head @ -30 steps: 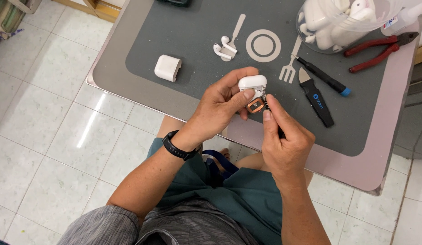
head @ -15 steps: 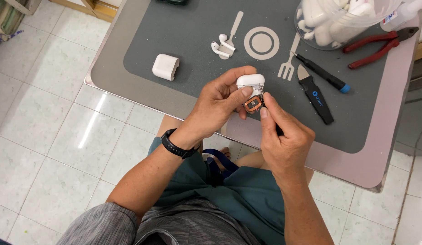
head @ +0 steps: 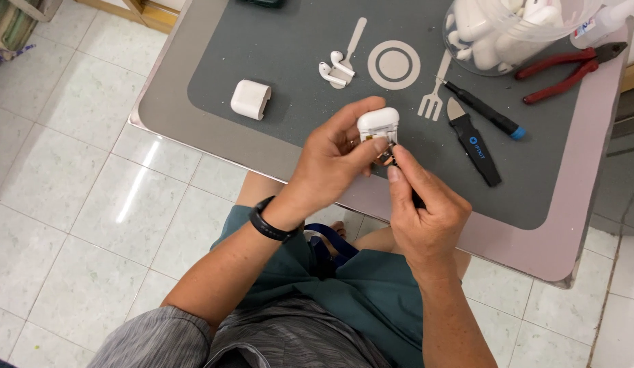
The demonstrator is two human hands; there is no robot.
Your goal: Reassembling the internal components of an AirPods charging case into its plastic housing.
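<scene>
case (head: 378, 124), white and rounded, sits pinched in your left hand (head: 334, 160) above the near edge of the mat (head: 283, 54), in front of the printed fork (head: 433, 102). your thumb lies along the case's underside and your fingers wrap its far face, so that hand is clenched on the case. its long axis runs roughly side to side as you see it, with the opened lower end turned toward your right hand (head: 426, 215). at that end small metallic and amber parts (head: 384, 151) show, just below the white shell and touching it. your right hand comes up from below the case, fingers closed around a thin dark tool (head: 416, 197); only a short stretch of the tool shows between finger and palm, and its tip meets the exposed parts, hidden at the contact point. the case therefore lies up and slightly left of the right grip, touching distance, while the left hand is the nearer one, already holding it.

around the case, for reference: a second white case (head: 250, 99) well to its left on the mat; two earbuds (head: 334, 68) beyond it, by the printed knife; a black pry tool (head: 474, 140) and a dark screwdriver (head: 482, 110) to its right; red pliers (head: 569, 68) and a clear tub (head: 508, 31) of white parts farther right and beyond.
</scene>
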